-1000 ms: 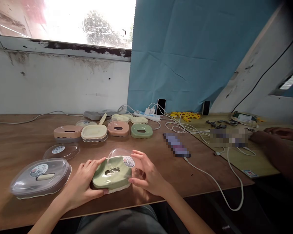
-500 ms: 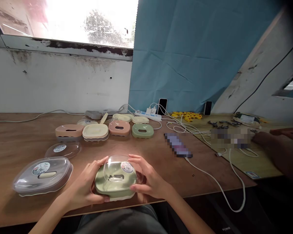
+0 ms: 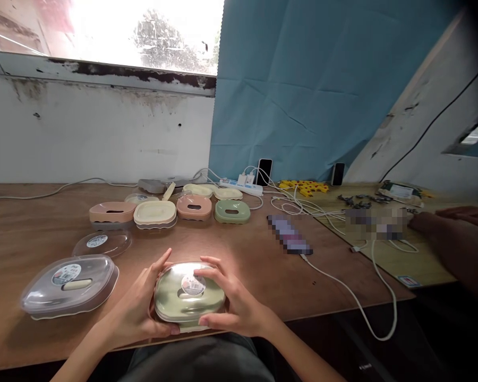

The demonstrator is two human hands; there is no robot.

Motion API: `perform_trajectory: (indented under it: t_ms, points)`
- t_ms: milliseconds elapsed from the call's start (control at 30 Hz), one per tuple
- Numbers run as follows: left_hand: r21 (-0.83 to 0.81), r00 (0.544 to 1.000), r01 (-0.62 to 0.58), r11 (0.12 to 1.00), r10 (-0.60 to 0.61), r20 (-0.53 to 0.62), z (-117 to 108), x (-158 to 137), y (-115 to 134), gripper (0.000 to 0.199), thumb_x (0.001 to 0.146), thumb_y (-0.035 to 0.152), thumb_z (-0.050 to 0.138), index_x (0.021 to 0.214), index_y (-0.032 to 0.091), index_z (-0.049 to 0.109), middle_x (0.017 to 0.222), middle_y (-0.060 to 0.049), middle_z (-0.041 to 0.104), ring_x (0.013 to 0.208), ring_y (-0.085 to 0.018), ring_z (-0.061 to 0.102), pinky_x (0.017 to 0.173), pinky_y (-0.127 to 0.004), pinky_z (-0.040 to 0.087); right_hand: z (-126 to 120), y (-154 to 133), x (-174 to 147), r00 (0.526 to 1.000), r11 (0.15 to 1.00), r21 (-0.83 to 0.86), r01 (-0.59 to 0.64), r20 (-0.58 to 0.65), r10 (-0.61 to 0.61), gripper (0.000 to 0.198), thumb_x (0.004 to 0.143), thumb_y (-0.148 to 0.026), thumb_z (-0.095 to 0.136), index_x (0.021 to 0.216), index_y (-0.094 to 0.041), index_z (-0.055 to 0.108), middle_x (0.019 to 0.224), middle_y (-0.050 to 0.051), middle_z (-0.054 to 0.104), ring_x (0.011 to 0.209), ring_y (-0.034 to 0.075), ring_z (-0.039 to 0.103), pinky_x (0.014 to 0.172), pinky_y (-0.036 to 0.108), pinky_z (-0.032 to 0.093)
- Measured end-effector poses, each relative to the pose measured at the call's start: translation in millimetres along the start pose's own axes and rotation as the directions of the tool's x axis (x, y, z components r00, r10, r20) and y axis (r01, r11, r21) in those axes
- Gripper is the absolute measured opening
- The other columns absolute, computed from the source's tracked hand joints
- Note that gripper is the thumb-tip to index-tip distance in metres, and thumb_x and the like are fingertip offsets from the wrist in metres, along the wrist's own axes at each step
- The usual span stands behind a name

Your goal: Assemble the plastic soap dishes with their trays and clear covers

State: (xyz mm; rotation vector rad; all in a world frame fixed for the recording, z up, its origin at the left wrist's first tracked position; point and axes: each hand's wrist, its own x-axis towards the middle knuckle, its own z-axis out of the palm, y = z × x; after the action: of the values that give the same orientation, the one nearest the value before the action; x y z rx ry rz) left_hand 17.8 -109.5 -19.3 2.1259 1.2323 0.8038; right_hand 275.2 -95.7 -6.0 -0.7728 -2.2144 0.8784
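Note:
Near the table's front edge sits a light green plastic box (image 3: 167, 305) with a slot in its top. A clear lid (image 3: 174, 271) bearing a round white label lies over that top, roughly lined up with it. My left hand (image 3: 137, 300) grips the box's left side, thumb along the front and index finger raised at the back. Around the right end curves my right hand (image 3: 233, 300), its fingers on the lid and its thumb at the front right edge. Left of my hands rests a larger grey box (image 3: 74, 289) under a clear labelled lid.
A loose clear lid (image 3: 117, 243) lies behind the grey box. Pink boxes (image 3: 111, 212), a cream box (image 3: 155, 213) and a green box (image 3: 231, 211) stand farther back. A phone (image 3: 289, 233) with a white cable lies right. Another person's hand (image 3: 434, 225) is at far right.
The clear lid has come down from a tilted, offset position and now lies over the green box. My right hand has moved slightly left with it. My left hand stays at the box's side.

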Motion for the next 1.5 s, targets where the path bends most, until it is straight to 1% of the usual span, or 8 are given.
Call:
perform_trajectory:
  t_ms: [133,300,433,600,800,1000,1233,1500]
  points:
    - [0.055,0.999,0.006,0.998,-0.009,0.044,-1,-1,-1,0.109,0.064,0.034,0.078,0.145,0.036,0.005,0.133,-0.012,0.043,0.122,-0.034,0.044,0.097,-0.052,0.040,-2,0,2,0.998,0.998,0.040,-0.043,0.035,0.042,0.068,0.071,-0.040,0.075,0.130,-0.024,0.047,0.140,0.012,0.033,0.137,0.028,0.026,0.108,0.040,0.031]
    - [0.053,0.998,-0.011,0.999,0.008,0.059,-3,1,2,0.106,0.064,0.033,0.079,0.145,0.035,0.010,0.138,-0.009,0.039,0.125,-0.033,0.040,0.100,-0.047,0.039,-6,-1,4,0.992,0.987,0.101,-0.122,0.050,0.118,0.065,0.069,-0.041,0.077,0.127,-0.026,0.050,0.135,0.010,0.040,0.131,0.027,0.035,0.106,0.039,0.033]
    - [0.041,0.996,-0.005,0.999,0.001,0.089,-4,0,4,0.102,0.067,0.038,0.077,0.145,0.033,0.011,0.141,-0.009,0.037,0.126,-0.033,0.039,0.101,-0.047,0.039,-5,-2,4,0.992,0.986,0.111,-0.124,0.015,0.123,0.062,0.069,-0.041,0.077,0.124,-0.026,0.053,0.129,0.008,0.044,0.125,0.025,0.043,0.102,0.036,0.038]
    - [0.021,0.993,-0.026,0.999,0.024,0.118,-5,0,3,0.089,0.077,0.042,0.066,0.145,0.032,0.010,0.143,-0.009,0.033,0.129,-0.032,0.035,0.104,-0.047,0.035,-4,-3,6,0.993,0.989,0.101,-0.111,-0.015,0.113,0.061,0.067,-0.043,0.078,0.122,-0.026,0.055,0.128,0.008,0.045,0.125,0.026,0.042,0.102,0.036,0.038]
    - [-0.024,0.988,-0.059,0.998,0.062,0.141,-6,0,2,0.073,0.084,0.044,0.058,0.143,0.033,0.016,0.144,-0.009,0.031,0.130,-0.030,0.035,0.105,-0.045,0.034,-3,-3,5,0.993,0.987,0.113,-0.114,-0.012,0.117,0.063,0.068,-0.042,0.077,0.124,-0.025,0.054,0.143,0.011,0.033,0.136,0.028,0.030,0.108,0.042,0.031]
    - [0.023,0.990,0.004,1.000,-0.007,0.144,-7,0,5,0.073,0.083,0.044,0.058,0.143,0.033,0.017,0.138,-0.009,0.040,0.122,-0.032,0.040,0.099,-0.047,0.039,-8,-1,2,0.999,0.995,0.088,-0.047,0.029,0.045,0.063,0.074,-0.042,0.073,0.129,-0.025,0.048,0.145,0.011,0.032,0.134,0.027,0.033,0.108,0.041,0.032]
    - [0.006,0.990,0.016,1.000,-0.017,0.144,-7,0,7,0.077,0.078,0.038,0.062,0.142,0.032,0.020,0.134,-0.008,0.042,0.118,-0.032,0.042,0.097,-0.047,0.039,-17,6,2,0.987,0.997,0.075,-0.006,0.160,-0.007,0.083,0.063,-0.043,0.080,0.134,-0.026,0.041,0.149,0.012,0.023,0.136,0.029,0.028,0.106,0.039,0.035]
    - [0.065,0.986,0.023,0.998,-0.033,0.164,-9,0,6,0.082,0.077,0.039,0.064,0.143,0.032,0.016,0.133,-0.008,0.042,0.119,-0.031,0.042,0.097,-0.045,0.040,-17,11,0,0.982,0.993,0.103,-0.052,0.187,0.032,0.089,0.060,-0.042,0.083,0.135,-0.025,0.039,0.152,0.012,0.013,0.139,0.029,0.020,0.107,0.040,0.032]
